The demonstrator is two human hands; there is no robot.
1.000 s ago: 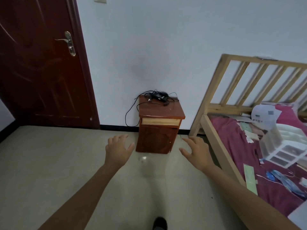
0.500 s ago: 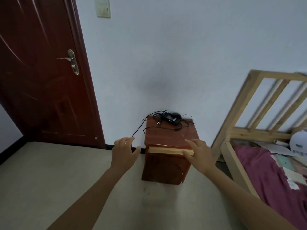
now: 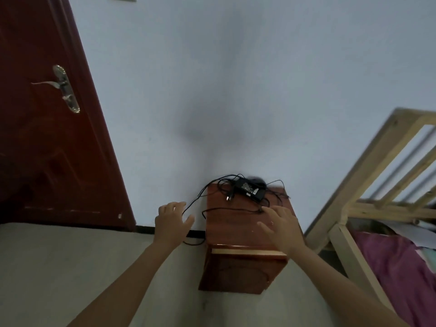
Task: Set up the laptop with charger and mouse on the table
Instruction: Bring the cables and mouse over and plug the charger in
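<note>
Grip: both empty, fingers spread apart; right hand point(image 3: 282, 228) hovers over the tabletop, left hand point(image 3: 171, 220) hangs off its left side, holding nothing.
Task thing: black rectangular charger brick point(image 3: 250, 189) lies at the back of the tabletop near the wall, tangled in its thin black cable point(image 3: 232, 210).
Key relation: brick lies ahead of the right hand and a bit left of it, further toward the wall; apart, no contact. Long axis runs diagonal, from back-left to front-right. Right hand clearly nearer; left hand is beside the cabinet, close only to the cable loop dropping off the left edge.
Cable: loops over the tabletop, one strand passes just at the right fingertips point(image 3: 265, 210), touching or not I cannot tell; plug end point(image 3: 228, 197) lies left of the brick.
Mouse: dark blurred shape behind the brick could be it, too smeared to say.
Support: small red-brown wooden bedside cabinet point(image 3: 238, 232), pale drawer edge at front.
Laptop: not in view.
Step, my guess: reach for the charger, pickup not yet done.
Risk: trailing cable may snag on the cabinet edge when lifted.
Around: dark red wooden door point(image 3: 47, 138) at left, pale wooden bed frame point(image 3: 368, 190) at right.
</note>
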